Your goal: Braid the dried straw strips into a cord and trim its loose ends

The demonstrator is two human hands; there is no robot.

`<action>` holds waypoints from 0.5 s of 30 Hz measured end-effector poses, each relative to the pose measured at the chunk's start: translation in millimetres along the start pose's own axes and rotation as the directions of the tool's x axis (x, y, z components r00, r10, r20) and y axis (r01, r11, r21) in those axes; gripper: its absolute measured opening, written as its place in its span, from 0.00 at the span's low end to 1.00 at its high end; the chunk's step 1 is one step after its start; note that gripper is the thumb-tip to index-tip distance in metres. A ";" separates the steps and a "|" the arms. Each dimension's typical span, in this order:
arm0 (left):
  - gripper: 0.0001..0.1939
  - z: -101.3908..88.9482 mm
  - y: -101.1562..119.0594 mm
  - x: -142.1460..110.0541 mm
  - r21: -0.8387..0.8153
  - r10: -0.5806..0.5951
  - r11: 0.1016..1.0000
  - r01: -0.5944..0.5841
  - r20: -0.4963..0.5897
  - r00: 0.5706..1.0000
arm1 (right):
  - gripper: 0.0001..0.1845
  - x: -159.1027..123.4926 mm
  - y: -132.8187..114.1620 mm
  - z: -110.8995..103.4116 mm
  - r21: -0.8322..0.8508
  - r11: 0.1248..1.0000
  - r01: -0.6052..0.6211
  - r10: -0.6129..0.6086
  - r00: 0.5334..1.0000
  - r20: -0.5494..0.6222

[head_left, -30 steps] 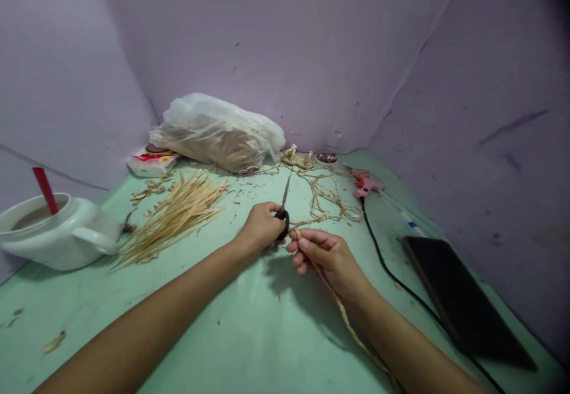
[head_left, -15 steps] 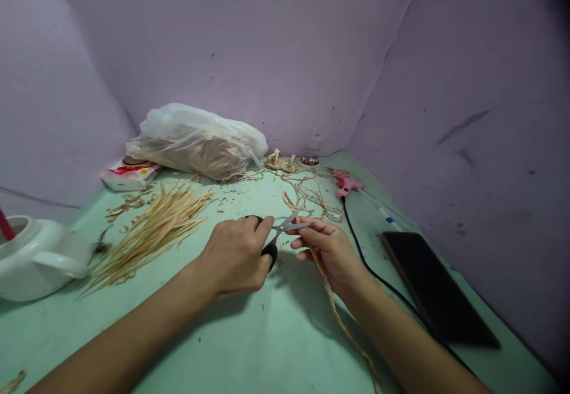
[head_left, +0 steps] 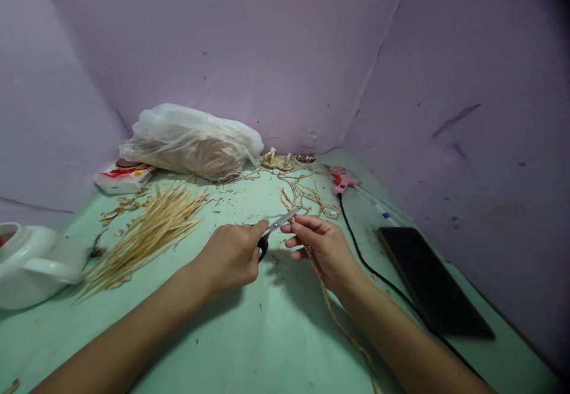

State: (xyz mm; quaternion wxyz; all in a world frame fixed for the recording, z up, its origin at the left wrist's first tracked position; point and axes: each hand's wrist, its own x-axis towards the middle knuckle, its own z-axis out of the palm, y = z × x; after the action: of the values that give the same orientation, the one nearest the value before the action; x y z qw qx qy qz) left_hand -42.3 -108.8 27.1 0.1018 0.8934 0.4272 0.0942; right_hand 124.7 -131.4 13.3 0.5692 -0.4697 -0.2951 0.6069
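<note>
The blades of my black-handled scissors point(head_left: 281, 221), spread half a second ago, have swung together beside my right fingertips. From left, a white handled pot point(head_left: 42, 269) sits at the table's edge, near a white-and-red box point(head_left: 124, 180) and a fan of straw-colored fiber strips point(head_left: 154, 233), with a stuffed plastic bag point(head_left: 191, 138) behind. My left hand point(head_left: 234, 254) is curled around the scissors' handles, above the green tabletop point(head_left: 267, 346). Beyond the blades lies a tangle of thin cord point(head_left: 307, 193). My right hand point(head_left: 323, 251) pinches one end of a braided cord point(head_left: 328, 305) between thumb and forefinger, other fingers loosely bent; the cord trails down along my forearm. Farther right lie a pink glue gun point(head_left: 344, 181) and a dark-screened device point(head_left: 434, 281).
</note>
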 end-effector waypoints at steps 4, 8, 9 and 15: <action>0.10 -2.4 -2.7 5.9 -0.399 -0.140 0.914 0.071 -0.148 0.979 | 0.12 -2.0 -2.9 1.5 -0.004 0.999 -0.032 0.032 0.999 0.001; 0.17 -4.0 -6.4 13.9 -0.835 -0.493 0.504 0.221 -0.068 0.868 | 0.13 -6.6 -2.9 4.2 -0.021 0.994 -0.106 0.108 0.990 0.093; 0.19 -3.8 -7.7 15.4 -0.889 -0.528 0.393 0.234 -0.010 0.849 | 0.13 -8.0 -1.6 4.8 -0.038 0.992 -0.121 0.125 0.984 0.129; 0.18 1.7 -18.5 18.7 -0.970 -0.441 -0.089 0.228 0.244 0.864 | 0.12 -16.0 11.7 9.0 -0.191 0.960 -0.204 0.257 0.916 0.309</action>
State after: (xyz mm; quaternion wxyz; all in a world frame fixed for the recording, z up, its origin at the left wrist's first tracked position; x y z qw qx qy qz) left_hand -44.1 -82.9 22.1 0.6794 0.4147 0.4518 0.4029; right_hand 110.3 -147.4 10.1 0.3976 -0.4355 -0.3750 0.7152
